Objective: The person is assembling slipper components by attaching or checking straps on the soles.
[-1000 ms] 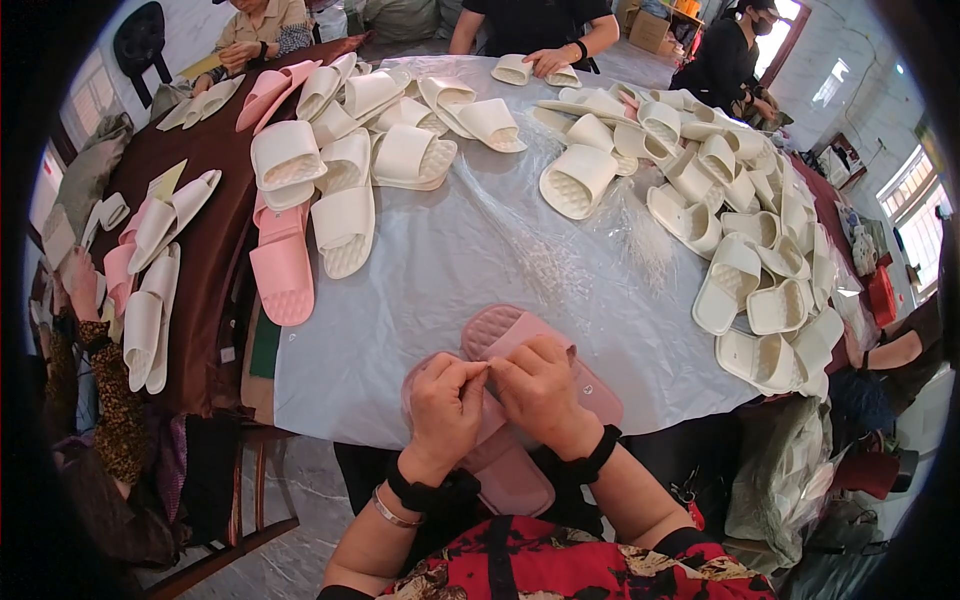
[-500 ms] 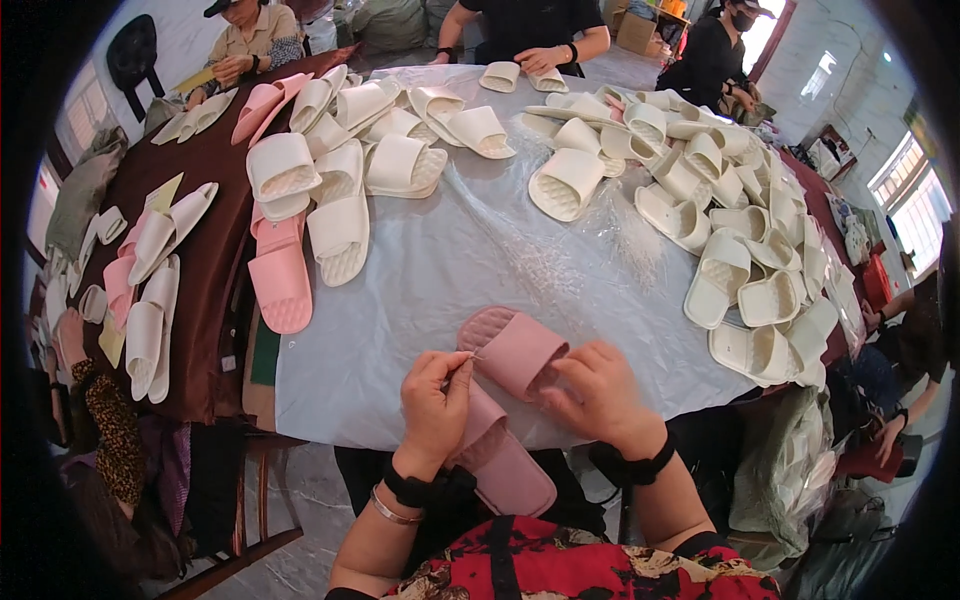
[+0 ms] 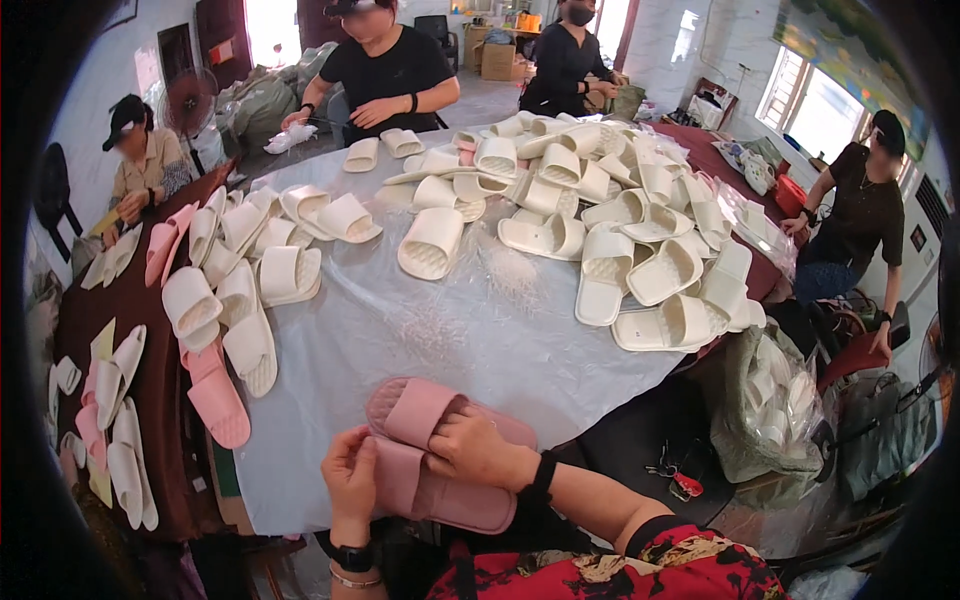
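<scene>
our left hand (image 3: 350, 475) is at the left side of the pink slippers, its fingers curled toward the thumb; we cannot tell whether the tips meet or pinch something thin. our right hand (image 3: 478, 452) lies over the far slipper (image 3: 505, 425), fingers bent down at the open edge of its strap (image 3: 418, 410). its fingertips are hidden, so we cannot tell if they are spread or pressed together. the near slipper (image 3: 475, 508) lies alongside, touching the far one, both at the near edge of the pale sheet (image 3: 310, 435).

we wear a black band (image 3: 542, 475) on the right wrist and a watch (image 3: 352, 560) on the left.

beyond the pink pair, we see clear strands (image 3: 430, 325) scattered on the sheet, and more beside a lone white slipper (image 3: 430, 243). a big heap (image 3: 655, 215) of white slippers fills the right side; a smaller group (image 3: 285, 272) sits at the left, with a lighter pink pair (image 3: 218, 405) just below it. at the far side, a person in black (image 3: 390, 75) stands behind two white slippers (image 3: 362, 155). to our right, a bag (image 3: 770, 400) holds wrapped slippers.
</scene>
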Motion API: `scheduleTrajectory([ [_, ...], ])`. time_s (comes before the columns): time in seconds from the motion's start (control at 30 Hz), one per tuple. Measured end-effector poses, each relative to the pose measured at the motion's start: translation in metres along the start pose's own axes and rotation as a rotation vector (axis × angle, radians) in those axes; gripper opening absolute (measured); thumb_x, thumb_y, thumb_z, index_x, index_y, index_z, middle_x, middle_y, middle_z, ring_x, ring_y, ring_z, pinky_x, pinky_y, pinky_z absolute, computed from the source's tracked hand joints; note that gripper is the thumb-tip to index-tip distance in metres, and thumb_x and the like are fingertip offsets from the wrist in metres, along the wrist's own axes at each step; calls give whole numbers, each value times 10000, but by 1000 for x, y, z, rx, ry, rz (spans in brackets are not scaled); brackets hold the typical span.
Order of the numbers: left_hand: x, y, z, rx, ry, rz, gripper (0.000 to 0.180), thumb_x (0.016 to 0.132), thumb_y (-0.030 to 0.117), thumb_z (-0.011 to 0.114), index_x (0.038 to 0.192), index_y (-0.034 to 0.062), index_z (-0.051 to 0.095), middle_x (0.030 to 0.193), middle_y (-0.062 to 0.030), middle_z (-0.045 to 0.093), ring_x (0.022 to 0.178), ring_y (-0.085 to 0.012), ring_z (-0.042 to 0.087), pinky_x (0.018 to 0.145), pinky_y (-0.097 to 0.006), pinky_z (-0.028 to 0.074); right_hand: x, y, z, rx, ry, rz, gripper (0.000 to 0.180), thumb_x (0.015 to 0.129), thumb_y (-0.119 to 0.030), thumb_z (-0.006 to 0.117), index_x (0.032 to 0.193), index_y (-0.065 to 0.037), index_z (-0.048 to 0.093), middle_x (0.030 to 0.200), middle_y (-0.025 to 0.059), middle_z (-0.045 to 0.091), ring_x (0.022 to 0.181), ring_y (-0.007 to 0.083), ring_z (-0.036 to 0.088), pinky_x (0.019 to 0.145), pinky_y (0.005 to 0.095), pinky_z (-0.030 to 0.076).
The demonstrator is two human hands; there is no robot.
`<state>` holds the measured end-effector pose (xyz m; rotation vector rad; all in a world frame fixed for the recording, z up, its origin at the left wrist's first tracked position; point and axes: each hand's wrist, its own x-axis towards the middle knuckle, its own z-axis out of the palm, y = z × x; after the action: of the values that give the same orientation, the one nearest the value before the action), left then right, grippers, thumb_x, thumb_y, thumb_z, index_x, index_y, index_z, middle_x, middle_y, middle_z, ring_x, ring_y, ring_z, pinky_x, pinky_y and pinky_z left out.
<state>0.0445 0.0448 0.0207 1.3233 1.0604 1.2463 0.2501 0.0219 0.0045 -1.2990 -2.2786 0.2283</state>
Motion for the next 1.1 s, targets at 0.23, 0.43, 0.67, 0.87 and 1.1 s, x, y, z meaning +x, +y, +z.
scheduleTrajectory([
  [0.23,25,-16,-95,-46,459,-198,250,915,191,591,1147,100,580,1086,27,582,991,-79,515,796,-258,390,-16,34,-118,-119,247,319,159,762,-185,619,791,-29,629,748,171,617,758,362,598,698,446,467],
  [0.43,59,-45,-168,33,745,-148,422,905,217,603,1287,81,486,1294,-30,503,1085,-151,515,874,-301,387,-6,157,-226,-437,1062,600,249,880,-259,564,916,-16,610,803,201,639,774,387,615,675,458,480],
  [0.67,84,-98,-273,80,776,-53,642,862,147,637,1364,-105,326,1260,-165,510,1055,-209,549,886,-306,460,13,72,-120,-282,211,325,178,813,-224,652,918,-79,649,751,142,632,735,347,612,632,425,490],
  [0.87,101,-43,-225,206,457,-189,317,806,179,653,1040,-34,627,885,-8,607,697,-98,519,616,-250,425,-11,32,-40,33,-11,46,191,797,-197,659,938,-69,637,755,123,620,744,332,604,641,425,488],
  [1.1,111,-43,-213,473,515,-81,811,664,112,808,1329,-78,384,1178,-175,583,1019,-242,602,870,-323,489,-2,14,-31,-49,-56,-8,115,782,-177,648,805,-64,652,742,100,610,759,296,584,697,395,485],
])
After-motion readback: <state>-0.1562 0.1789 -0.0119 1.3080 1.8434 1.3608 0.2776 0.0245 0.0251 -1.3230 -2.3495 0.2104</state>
